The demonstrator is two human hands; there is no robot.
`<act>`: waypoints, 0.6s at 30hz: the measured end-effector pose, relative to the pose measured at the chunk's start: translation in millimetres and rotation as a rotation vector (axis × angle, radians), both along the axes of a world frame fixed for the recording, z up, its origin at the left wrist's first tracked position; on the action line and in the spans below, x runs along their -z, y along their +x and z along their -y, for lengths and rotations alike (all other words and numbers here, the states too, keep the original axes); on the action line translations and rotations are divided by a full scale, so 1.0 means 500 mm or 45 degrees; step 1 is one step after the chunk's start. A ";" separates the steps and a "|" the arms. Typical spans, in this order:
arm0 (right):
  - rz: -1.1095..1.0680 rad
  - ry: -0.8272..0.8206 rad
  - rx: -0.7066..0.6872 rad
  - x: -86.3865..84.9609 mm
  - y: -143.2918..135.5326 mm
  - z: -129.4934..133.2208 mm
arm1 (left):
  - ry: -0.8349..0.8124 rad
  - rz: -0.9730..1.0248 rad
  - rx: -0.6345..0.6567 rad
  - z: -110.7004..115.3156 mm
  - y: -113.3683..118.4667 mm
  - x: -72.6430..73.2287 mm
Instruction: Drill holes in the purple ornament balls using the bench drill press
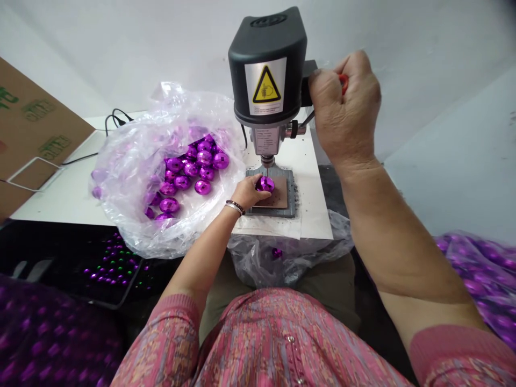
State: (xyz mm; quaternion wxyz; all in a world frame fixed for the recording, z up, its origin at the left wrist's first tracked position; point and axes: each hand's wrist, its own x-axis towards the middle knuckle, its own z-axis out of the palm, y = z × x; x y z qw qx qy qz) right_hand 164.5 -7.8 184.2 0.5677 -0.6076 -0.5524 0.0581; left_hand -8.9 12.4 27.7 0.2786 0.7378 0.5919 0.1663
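A shiny purple faceted ball rests on a brown board over the grey base of a bench drill press. My left hand grips this ball from the left, thumb and fingers around it. Directly above it is the drill's chuck, with a thin bit reaching down to the ball; whether it has entered the ball I cannot tell. Raised at the right of the motor housing, my right hand is closed around the drill press lever, whose red end shows between the fingers.
An open clear plastic bag of purple balls spreads over the white table at left. A cardboard box stands beyond it. More bagged balls lie at right. Plastic hangs below the table's front edge, over my lap.
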 end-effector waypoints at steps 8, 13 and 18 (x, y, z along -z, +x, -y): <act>-0.024 0.082 -0.018 0.010 0.000 0.001 | 0.032 0.114 0.091 -0.012 0.007 0.032; 0.021 0.215 -0.097 0.047 0.007 0.017 | -0.034 0.234 0.058 -0.010 0.003 0.045; 0.089 0.343 -0.142 0.094 0.017 0.028 | -0.066 0.254 0.053 -0.012 0.002 0.044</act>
